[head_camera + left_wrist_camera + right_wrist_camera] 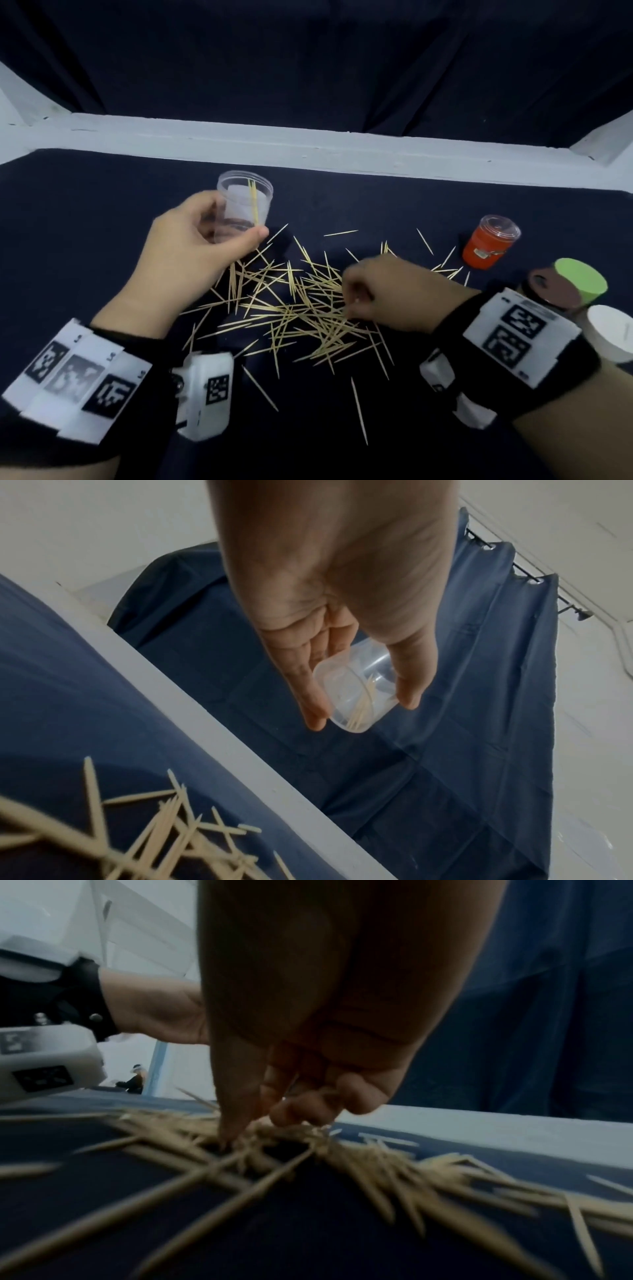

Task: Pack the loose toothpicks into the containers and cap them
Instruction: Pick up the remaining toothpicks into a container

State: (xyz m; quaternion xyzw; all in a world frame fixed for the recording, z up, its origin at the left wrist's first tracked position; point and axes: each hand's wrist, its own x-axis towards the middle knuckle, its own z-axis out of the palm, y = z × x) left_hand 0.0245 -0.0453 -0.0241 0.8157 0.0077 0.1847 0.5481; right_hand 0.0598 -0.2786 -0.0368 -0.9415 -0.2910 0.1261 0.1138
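Observation:
A heap of loose wooden toothpicks [301, 301] lies spread over the dark cloth in the middle. My left hand [205, 233] grips a clear open container [245, 202] lifted off the cloth at the back left; a few toothpicks lean inside it [359, 710]. My right hand [356, 298] is down on the heap, its thumb and fingers pinching at toothpicks [274, 1131]. The right wrist view is blurred, so how many it holds cannot be told. A red container [486, 245] with a clear cap stands at the right.
At the right edge stand a green-topped tub [580, 279], a brown lid [551, 289] and a white cup [609, 332]. A white ledge [308, 144] runs along the table's far side, with dark curtain behind. Stray toothpicks [359, 411] lie nearer me.

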